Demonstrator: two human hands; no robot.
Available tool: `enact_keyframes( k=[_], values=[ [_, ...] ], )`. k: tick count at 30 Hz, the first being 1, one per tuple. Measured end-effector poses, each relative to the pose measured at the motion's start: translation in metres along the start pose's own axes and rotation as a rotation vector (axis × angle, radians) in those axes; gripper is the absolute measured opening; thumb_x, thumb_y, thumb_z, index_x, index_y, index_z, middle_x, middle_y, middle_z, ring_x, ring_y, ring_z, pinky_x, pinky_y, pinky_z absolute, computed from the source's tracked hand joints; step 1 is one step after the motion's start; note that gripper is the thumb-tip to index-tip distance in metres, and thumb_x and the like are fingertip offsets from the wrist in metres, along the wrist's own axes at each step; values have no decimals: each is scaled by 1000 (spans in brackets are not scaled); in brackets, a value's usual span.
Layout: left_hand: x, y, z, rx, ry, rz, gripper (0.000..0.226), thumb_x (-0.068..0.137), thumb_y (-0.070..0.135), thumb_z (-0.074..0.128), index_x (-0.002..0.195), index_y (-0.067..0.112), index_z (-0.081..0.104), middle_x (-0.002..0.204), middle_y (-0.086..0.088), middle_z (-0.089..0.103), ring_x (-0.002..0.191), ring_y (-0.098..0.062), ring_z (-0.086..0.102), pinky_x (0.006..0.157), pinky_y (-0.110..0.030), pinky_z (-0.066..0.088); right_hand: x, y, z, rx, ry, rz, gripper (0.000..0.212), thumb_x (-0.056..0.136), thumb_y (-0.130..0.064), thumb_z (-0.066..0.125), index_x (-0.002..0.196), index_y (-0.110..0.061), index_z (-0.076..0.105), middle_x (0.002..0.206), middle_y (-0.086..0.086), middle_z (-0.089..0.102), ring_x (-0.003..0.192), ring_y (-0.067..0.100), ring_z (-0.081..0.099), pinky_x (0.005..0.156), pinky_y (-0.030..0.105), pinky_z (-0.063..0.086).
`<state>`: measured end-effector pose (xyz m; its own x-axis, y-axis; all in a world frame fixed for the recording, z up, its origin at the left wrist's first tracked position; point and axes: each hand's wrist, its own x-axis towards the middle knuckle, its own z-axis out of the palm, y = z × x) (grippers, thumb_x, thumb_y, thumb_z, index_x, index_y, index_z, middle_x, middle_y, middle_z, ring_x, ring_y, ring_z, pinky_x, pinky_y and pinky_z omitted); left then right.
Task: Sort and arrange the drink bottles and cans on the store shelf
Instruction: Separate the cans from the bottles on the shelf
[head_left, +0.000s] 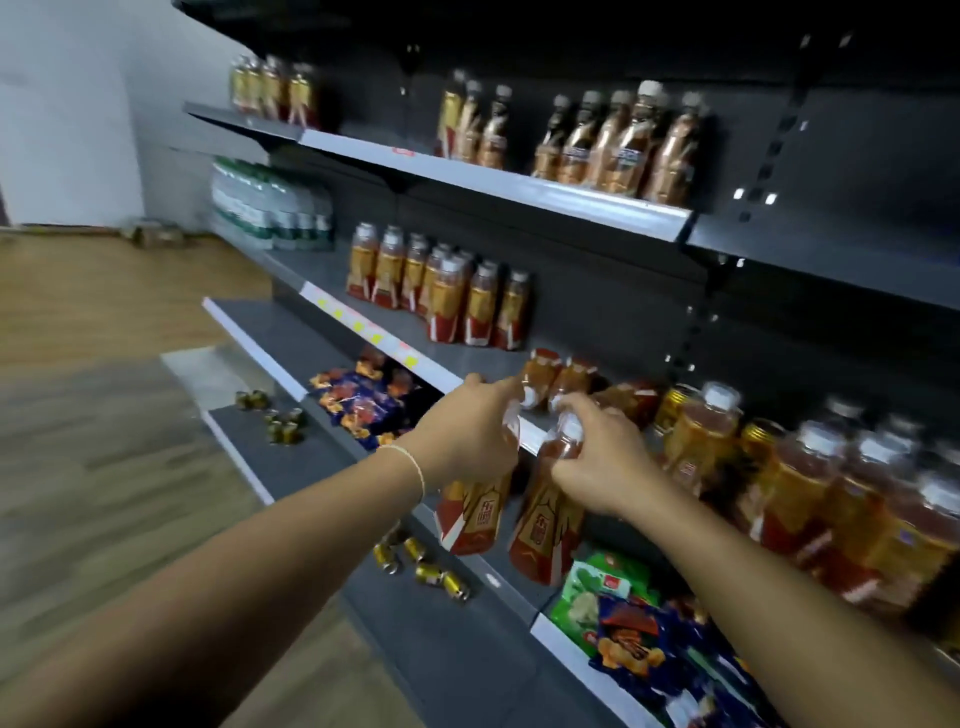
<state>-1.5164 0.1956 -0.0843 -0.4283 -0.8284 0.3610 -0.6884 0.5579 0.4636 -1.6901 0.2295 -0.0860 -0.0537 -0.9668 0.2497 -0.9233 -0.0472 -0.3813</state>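
My left hand (467, 436) grips the neck of a red-and-gold tea bottle (470, 512) that hangs in front of the middle shelf's front edge (532, 434). Beside it, my right hand (597, 457) grips the neck of a second tea bottle (545, 530) of the same kind. Two more such bottles (558, 376) lie tipped on the shelf just behind my hands. To the right stand several upright tea bottles (810, 483) with gold cans (675, 405) among them. A further group of tea bottles (447, 296) stands to the left on the same shelf.
The upper shelf (519, 189) carries brown bottles (623, 145). Water bottles (270, 208) stand at the far left. Snack bags (363, 400) and a green bag (602, 592) fill the level below. Small gold cans (421, 564) lie on the bottom shelf. Wooden floor (104, 415) stretches to the left.
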Motion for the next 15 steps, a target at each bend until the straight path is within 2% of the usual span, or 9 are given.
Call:
enact_keyframes(
  k=[2, 6, 9, 13, 15],
  values=[
    [3, -25, -7, 55, -22, -72, 49, 75, 13, 55, 123, 18, 47, 94, -4, 48, 94, -18, 44, 61, -28, 38, 20, -13, 19, 23, -38, -41, 57, 66, -30, 60, 121, -36, 46, 110, 3, 58, 95, 25, 58, 78, 37, 54],
    [14, -75, -15, 93, -36, -220, 48, 71, 15, 55, 119, 17, 52, 93, -5, 55, 75, -17, 53, 49, -26, 42, 65, -36, 53, 105, -98, -79, 43, 71, -35, 63, 110, -36, 46, 101, 0, 61, 83, 21, 61, 72, 37, 55],
    [33, -109, -17, 122, -23, -294, 50, 68, 18, 57, 117, 19, 53, 97, -4, 56, 80, -19, 55, 60, -36, 55, 104, -51, 74, 142, -137, -122, 49, 73, -40, 67, 117, -37, 45, 102, 0, 57, 83, 20, 62, 75, 39, 56],
    [71, -151, -21, 142, 24, -347, 40, 71, 21, 57, 111, 23, 53, 100, -5, 52, 93, -24, 53, 70, -37, 54, 163, -64, 94, 149, -155, -173, 50, 78, -39, 66, 122, -38, 42, 111, 2, 57, 88, 22, 63, 79, 39, 56],
    [93, -169, -24, 170, 40, -380, 38, 75, 20, 57, 113, 24, 52, 103, -5, 49, 91, -25, 55, 71, -37, 54, 195, -68, 101, 158, -168, -199, 52, 78, -39, 68, 123, -38, 42, 112, 1, 55, 88, 20, 62, 79, 38, 55]
  ],
)
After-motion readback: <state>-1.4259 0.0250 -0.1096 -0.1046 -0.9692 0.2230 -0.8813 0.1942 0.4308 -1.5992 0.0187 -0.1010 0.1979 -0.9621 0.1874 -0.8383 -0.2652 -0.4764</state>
